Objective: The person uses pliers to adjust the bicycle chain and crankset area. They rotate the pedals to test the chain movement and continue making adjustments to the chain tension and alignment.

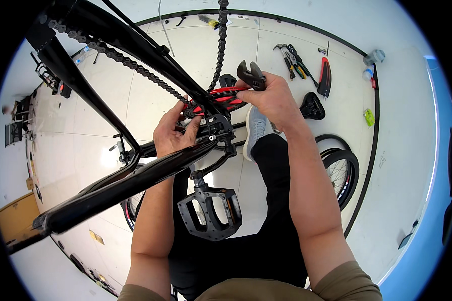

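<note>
A black bicycle frame (110, 193) fills the left and middle of the head view. At its crank is a chainring with a red guard (228, 94), and a dark chain (128, 64) runs onto it from the upper left. My left hand (170, 131) is closed on the chainring's left edge, thumb on the near side and fingers partly hidden behind. My right hand (276, 103) grips a dark adjustable wrench (252, 76), jaws pointing up. Its thumb reaches the chain at the chainring's right edge. A black pedal (209, 213) hangs nearest me.
On the tiled floor at the upper right lie a hammer (285, 52), several pliers (299, 65) and a red-and-black fender (325, 75). A black saddle (312, 106) and a wheel (342, 173) are right of my leg. A loose chain length (221, 40) hangs above the chainring.
</note>
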Motion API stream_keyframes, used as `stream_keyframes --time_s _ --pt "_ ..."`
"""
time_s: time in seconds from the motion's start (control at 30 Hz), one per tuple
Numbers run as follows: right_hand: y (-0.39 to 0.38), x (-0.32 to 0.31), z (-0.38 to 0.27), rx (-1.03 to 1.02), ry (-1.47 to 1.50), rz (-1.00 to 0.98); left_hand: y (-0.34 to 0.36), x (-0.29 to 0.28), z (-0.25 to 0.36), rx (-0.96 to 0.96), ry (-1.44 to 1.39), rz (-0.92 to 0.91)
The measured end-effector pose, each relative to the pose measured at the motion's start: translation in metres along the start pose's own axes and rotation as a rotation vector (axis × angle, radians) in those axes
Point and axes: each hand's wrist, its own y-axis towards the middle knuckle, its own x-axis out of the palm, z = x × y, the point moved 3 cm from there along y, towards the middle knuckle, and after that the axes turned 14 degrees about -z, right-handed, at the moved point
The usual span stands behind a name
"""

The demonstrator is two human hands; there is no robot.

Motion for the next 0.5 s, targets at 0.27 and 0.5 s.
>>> stream_keyframes --time_s 0.27,0.5 --pt "-0.003 0.003 -0.011 0.093 0.066 -0.053 0.003 -0.005 -0.002 0.056 -0.231 0.046" --pt "0.002 -0.001 -0.003 0.113 0.006 -0.045 0.004 -0.002 -0.013 0.036 -0.235 0.098"
